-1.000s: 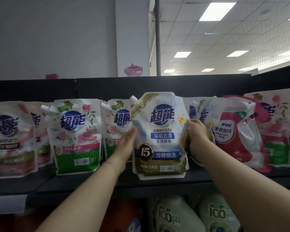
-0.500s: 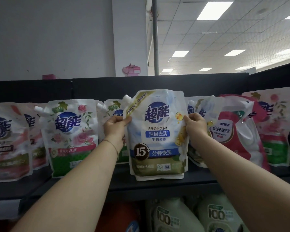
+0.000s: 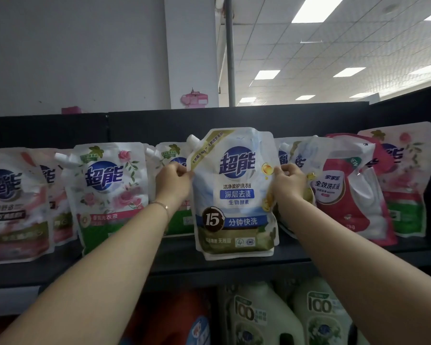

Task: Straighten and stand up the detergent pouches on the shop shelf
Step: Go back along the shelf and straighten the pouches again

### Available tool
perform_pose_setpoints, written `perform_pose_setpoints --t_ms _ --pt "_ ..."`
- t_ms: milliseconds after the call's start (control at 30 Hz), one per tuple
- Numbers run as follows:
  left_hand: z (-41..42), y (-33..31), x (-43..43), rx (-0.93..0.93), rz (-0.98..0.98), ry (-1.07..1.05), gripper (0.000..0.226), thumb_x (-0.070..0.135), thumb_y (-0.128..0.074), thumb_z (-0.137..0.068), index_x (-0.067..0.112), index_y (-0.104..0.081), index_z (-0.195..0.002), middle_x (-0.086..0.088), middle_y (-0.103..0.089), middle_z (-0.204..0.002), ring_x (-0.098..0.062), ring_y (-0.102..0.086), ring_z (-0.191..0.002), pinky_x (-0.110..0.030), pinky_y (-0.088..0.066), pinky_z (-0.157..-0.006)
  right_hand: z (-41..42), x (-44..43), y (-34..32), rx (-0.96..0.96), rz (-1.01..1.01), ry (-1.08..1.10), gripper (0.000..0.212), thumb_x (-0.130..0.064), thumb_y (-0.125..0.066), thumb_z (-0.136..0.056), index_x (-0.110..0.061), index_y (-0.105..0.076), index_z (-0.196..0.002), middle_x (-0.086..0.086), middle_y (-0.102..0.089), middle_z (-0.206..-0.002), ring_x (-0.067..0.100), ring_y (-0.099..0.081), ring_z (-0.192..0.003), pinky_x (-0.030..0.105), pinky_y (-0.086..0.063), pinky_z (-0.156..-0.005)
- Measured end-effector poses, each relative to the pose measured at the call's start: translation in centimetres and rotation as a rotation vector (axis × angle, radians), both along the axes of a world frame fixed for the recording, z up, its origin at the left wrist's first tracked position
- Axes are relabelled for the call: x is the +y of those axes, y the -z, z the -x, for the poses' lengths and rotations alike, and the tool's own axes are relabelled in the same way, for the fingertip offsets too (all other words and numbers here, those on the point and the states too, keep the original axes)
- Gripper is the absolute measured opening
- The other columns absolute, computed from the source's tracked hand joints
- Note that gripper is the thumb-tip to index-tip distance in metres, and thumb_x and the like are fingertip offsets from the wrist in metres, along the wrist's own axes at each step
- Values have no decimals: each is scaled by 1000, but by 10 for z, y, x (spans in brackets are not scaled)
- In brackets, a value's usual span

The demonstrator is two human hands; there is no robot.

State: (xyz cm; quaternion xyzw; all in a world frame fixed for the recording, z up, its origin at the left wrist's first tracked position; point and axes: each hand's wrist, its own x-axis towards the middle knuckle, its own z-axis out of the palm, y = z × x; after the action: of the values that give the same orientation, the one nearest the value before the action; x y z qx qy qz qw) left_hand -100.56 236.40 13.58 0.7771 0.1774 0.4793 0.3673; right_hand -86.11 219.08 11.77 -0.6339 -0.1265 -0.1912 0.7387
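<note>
White pouch (image 3: pixel 235 195) upright between hands, left hand (image 3: pixel 173 181), right hand (image 3: pixel 288 181) pinching edges.

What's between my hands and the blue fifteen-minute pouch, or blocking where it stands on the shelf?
Nothing visible. The left hand and right hand pinch the blue pouch by its side edges, and its base rests at the front of the shelf. The neighbouring pouches sit behind and beside it.

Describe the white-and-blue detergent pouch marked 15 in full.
The white-and-blue detergent pouch is glossy, soft plastic, with a round blue logo, a dark 15 badge on a blue band, an olive-green base and a white corner spout at top left. It stands near upright at the front of the black shelf. The left hand pinches its left edge, the right hand its right edge.
</note>
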Motion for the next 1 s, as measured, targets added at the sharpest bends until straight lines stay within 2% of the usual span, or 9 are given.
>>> perform_pose_setpoints --t_ms 100,167,233,333,433,500,600,900,1000 --pt "16 7 7 68 -144 13 18 13 -57 -96 13 -57 -114 -4 -62 -109 -19 -61 -97 -32 -53 -83 0 -10 8 -44 140 75 18 -13 -46 -96 -13 -59 -109 14 -61 -107 23 -57 -80 26 -39 -57" --pt "24 18 7 114 -190 25 32 18 -62 -93 14 -49 -122 -2 -59 -109 -16 -60 -95 -24 -51 -72 6 -17 12 -50 177 88 22 -15 -49 -95 -15 -52 -117 13 -59 -114 26 -58 -93 31 -44 -70" --pt "28 33 4 168 -264 54 57 26 -71 -85 17 -38 -130 -4 -52 -123 -18 -55 -108 -29 -51 -83 18 -20 19 -150 256 135 34 -23 -52 -96 -13 -45 -127 9 -48 -127 25 -50 -111 34 -41 -90" --pt "29 58 -7 326 -592 93 94 45 -78 -74 29 -17 -145 2 -16 -154 -21 -26 -140 -45 -32 -113 39 -20 39 -553 608 228 53 -34 -51 -96 -14 -32 -142 9 -28 -146 25 -28 -135 33 -24 -110" --pt "22 83 -17 560 -864 53 108 62 -69 -75 48 11 -146 16 30 -154 -27 9 -147 -57 -13 -115 45 -18 63 -1067 1025 223 63 -47 -43 -95 -24 -24 -150 9 -13 -159 27 -14 -145 42 -23 -112" --pt "16 97 -18 630 -921 5 107 66 -60 -79 55 29 -138 16 46 -145 -32 22 -145 -61 -10 -114 38 -13 79 -1292 1290 241 69 -52 -36 -91 -27 -19 -153 9 -11 -162 28 -15 -148 45 -26 -113" --pt "8 107 -16 646 -931 -47 101 68 -48 -85 55 42 -127 12 55 -139 -33 30 -142 -62 -3 -115 25 -10 92 -1318 1368 246 70 -53 -32 -93 -31 -9 -156 9 -5 -163 24 -4 -150 44 -14 -115" --pt "-16 106 -12 691 -972 -148 104 78 -40 -78 48 48 -126 5 56 -139 -32 42 -135 -61 10 -112 1 -8 93 -1338 1375 341 68 -63 -22 -96 -33 -6 -156 7 -2 -163 22 2 -150 40 -1 -117" --pt "-26 107 -13 680 -969 -152 104 78 -40 -79 48 48 -126 4 56 -139 -31 43 -134 -60 12 -111 -11 -5 94 -1347 1337 355 70 -63 -24 -95 -34 -5 -155 8 -9 -163 23 -2 -150 41 -6 -117"
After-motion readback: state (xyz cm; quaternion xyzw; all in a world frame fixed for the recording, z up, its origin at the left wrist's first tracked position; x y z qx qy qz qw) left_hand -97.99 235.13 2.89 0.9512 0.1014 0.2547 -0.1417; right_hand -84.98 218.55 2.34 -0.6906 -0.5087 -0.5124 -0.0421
